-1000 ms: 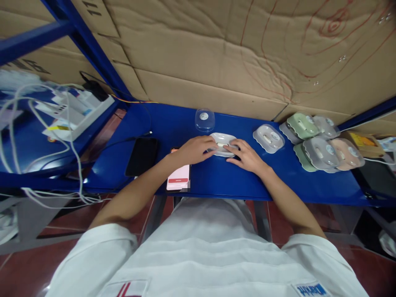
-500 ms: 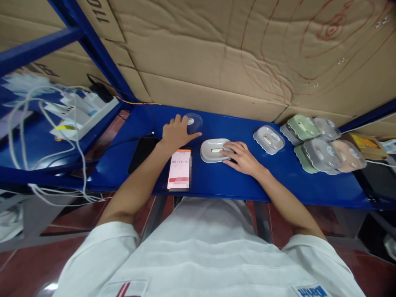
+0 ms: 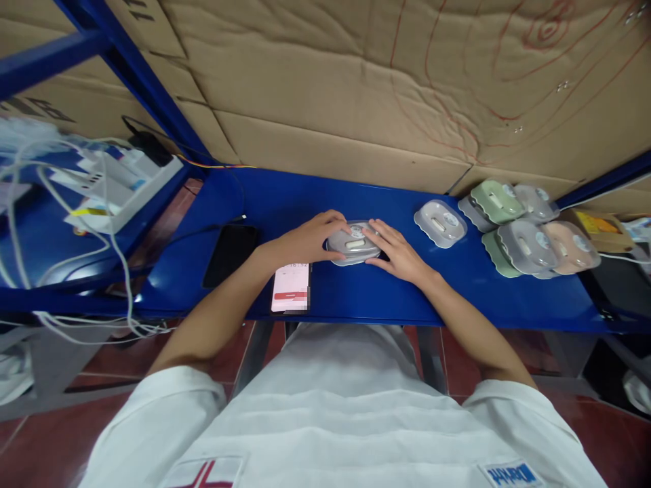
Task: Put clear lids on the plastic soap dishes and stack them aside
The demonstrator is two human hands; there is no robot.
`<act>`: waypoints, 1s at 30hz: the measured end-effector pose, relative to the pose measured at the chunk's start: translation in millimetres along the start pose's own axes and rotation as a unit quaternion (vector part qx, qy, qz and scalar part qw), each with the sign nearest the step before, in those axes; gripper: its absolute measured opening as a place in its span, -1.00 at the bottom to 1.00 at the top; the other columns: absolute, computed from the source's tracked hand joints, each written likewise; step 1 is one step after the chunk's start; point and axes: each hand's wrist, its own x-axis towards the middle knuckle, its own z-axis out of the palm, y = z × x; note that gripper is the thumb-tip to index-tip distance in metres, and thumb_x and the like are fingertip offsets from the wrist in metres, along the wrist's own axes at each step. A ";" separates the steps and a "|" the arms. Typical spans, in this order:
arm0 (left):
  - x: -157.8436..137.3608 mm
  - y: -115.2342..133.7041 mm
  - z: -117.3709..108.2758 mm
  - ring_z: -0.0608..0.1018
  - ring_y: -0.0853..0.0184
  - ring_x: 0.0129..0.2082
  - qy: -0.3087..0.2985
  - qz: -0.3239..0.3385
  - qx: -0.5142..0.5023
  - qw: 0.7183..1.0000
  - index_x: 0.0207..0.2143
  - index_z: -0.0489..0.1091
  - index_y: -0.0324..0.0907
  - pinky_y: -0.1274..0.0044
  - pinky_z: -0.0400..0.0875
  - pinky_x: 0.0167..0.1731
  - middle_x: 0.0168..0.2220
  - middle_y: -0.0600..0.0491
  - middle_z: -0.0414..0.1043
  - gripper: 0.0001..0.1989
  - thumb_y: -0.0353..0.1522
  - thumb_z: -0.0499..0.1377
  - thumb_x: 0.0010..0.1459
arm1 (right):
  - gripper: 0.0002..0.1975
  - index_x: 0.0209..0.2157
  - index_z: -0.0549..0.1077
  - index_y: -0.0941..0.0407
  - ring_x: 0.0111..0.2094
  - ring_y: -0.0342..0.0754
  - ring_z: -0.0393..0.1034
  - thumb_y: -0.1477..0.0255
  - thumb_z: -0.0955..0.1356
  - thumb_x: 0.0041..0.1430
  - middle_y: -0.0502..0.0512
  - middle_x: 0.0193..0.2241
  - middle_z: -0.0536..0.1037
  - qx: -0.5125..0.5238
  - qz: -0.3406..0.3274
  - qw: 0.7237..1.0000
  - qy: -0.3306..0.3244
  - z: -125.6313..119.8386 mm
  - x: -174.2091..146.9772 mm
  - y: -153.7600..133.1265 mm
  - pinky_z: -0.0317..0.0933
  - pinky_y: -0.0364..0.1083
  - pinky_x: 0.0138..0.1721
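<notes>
A grey soap dish (image 3: 354, 260) lies on the blue table in front of me, and a clear lid (image 3: 357, 232) with a round sticker covers its top. My left hand (image 3: 316, 237) grips the left side of the lid, thumb at the near edge and fingers at the far edge. On the right side, my right hand (image 3: 401, 255) is curved around the dish and lid, its fingers over the far right and the thumb at the near edge. Whether the lid is fully seated I cannot tell.
A lit phone (image 3: 291, 291) showing a timer lies by my left forearm, with a dark phone (image 3: 231, 254) further left. One lidded grey dish (image 3: 440, 224) stands to the right, near several stacked ones (image 3: 529, 247). A white tray (image 3: 147, 196) and cables are at left.
My left hand has brought the clear lid from the far left of the table rightward onto the grey dish. My right hand has stayed at the dish's right side.
</notes>
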 end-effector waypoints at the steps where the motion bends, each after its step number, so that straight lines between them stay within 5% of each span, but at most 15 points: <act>1: -1.6 2.1 0.5 0.41 0.03 0.33 -0.005 -0.007 0.012 1.000 0.22 0.40 -0.11 0.25 0.35 0.31 0.32 -0.14 0.30 -0.44 -0.13 0.37 0.25 | -0.17 0.59 -0.11 -0.16 0.58 0.22 -0.05 0.11 0.35 0.49 0.19 0.57 0.05 0.008 -0.005 1.000 -0.001 -0.1 -0.1 0.3 0.09 0.34 0.51; 13: -11.6 46.1 0.8 0.51 -0.04 0.07 -0.047 -0.020 0.313 0.948 0.24 0.38 -0.15 0.27 0.50 0.00 0.13 -0.20 0.41 -0.45 -0.22 0.40 0.29 | -0.21 0.57 -0.13 -0.27 0.59 0.18 -0.14 0.29 0.34 0.51 -0.04 0.60 -0.08 0.050 -0.030 0.998 0.007 -2.1 0.9 -7.6 0.06 0.30 0.55; 23: -16.7 62.1 16.0 0.51 -0.10 0.15 -0.053 -0.030 0.335 0.940 0.33 0.32 -0.15 0.32 0.62 -0.18 0.23 -0.28 0.38 -0.51 -0.38 0.24 0.40 | -0.33 0.56 0.04 -0.16 0.59 0.18 -0.10 0.29 0.30 0.54 0.05 0.57 0.07 0.012 -0.008 1.000 -0.026 -2.8 -1.3 -8.9 0.09 0.31 0.53; 28: -18.6 59.0 3.2 0.47 -0.05 0.27 -0.052 -0.063 0.266 0.960 0.38 0.25 -0.07 0.31 0.60 0.00 0.35 -0.19 0.29 -0.43 -0.29 0.30 0.39 | -0.38 0.53 0.17 -0.08 0.57 0.22 -0.03 0.20 0.29 0.55 0.16 0.53 0.18 -0.023 -0.004 0.999 -0.021 -4.0 1.1 -7.5 0.13 0.35 0.50; 30: -25.2 54.4 -5.3 0.48 -0.07 0.28 -0.031 -0.127 0.245 0.961 0.42 0.20 -0.04 0.24 0.57 0.09 0.42 -0.20 0.20 -0.38 -0.14 0.27 0.42 | -0.39 0.50 0.25 -0.07 0.54 0.25 0.07 0.15 0.30 0.53 0.21 0.50 0.26 -0.046 0.011 0.999 -0.013 -5.5 2.2 -7.5 0.17 0.35 0.47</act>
